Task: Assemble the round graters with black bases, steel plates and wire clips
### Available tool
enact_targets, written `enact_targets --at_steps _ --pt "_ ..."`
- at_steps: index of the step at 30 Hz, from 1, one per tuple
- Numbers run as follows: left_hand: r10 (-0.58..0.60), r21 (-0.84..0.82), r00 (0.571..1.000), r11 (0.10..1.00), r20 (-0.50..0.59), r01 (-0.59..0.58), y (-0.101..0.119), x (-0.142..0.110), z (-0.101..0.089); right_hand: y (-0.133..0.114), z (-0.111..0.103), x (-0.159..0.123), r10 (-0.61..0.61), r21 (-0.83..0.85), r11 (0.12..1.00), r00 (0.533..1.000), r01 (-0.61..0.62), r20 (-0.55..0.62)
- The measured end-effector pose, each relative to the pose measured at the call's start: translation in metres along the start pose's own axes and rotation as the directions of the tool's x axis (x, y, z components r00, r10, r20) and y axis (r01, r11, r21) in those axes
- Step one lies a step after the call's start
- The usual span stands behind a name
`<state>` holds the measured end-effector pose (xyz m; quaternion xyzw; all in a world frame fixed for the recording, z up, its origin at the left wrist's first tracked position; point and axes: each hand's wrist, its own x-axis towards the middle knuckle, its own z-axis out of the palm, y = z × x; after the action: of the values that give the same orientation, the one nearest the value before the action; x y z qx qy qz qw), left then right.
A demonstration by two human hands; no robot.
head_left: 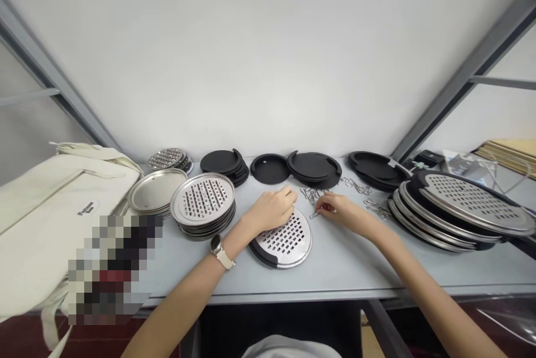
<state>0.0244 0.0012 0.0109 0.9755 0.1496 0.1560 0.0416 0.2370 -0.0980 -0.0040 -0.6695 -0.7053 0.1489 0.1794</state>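
- Mid-worktop [347,268], in front of the lids: grater [285,242] lay flat, black rim toward the front.
- Left hand [272,208] curled at the grater's upper edge, apparently steadying it; grip unclear.
- Right hand [333,208] had its fingers pinched on a wire clip [314,214], beside the clip pile [310,195].
- Steel graters [203,199] and black lids [224,163] were stacked by kind, leaving the middle for handling.
- Tote bag [50,218] lay off the left edge.
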Motion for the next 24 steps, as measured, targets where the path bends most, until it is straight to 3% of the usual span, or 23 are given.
enact_targets --at_steps 5,8,11,14,18,24 --pt "0.044 0.145 0.997 0.988 0.061 -0.053 -0.002 -0.001 0.006 0.001 -0.005 0.011 0.093 0.011 0.995 0.987 -0.095 0.135" --pt "0.047 0.139 0.998 0.989 0.039 -0.052 -0.001 -0.002 0.005 0.005 -0.007 0.009 0.133 0.057 0.987 0.967 -0.149 0.215" --pt "0.041 0.053 0.999 0.998 -0.009 -0.04 0.0 -0.003 0.004 0.003 -0.009 0.005 0.139 0.098 0.982 0.966 -0.163 0.216" --pt "-0.013 -0.138 0.997 0.99 -0.076 0.002 0.002 -0.004 0.002 -0.007 -0.014 0.006 0.117 0.146 0.98 0.984 -0.136 0.135" --pt "-0.13 -0.421 0.985 0.904 -0.116 0.07 0.002 -0.002 -0.002 -0.033 -0.018 0.015 0.02 0.185 0.983 0.999 -0.011 -0.05" --pt "-0.199 -0.53 0.953 0.847 -0.23 0.05 -0.009 0.003 0.003 -0.055 0.002 0.028 -0.148 0.106 0.977 0.946 0.185 -0.29"
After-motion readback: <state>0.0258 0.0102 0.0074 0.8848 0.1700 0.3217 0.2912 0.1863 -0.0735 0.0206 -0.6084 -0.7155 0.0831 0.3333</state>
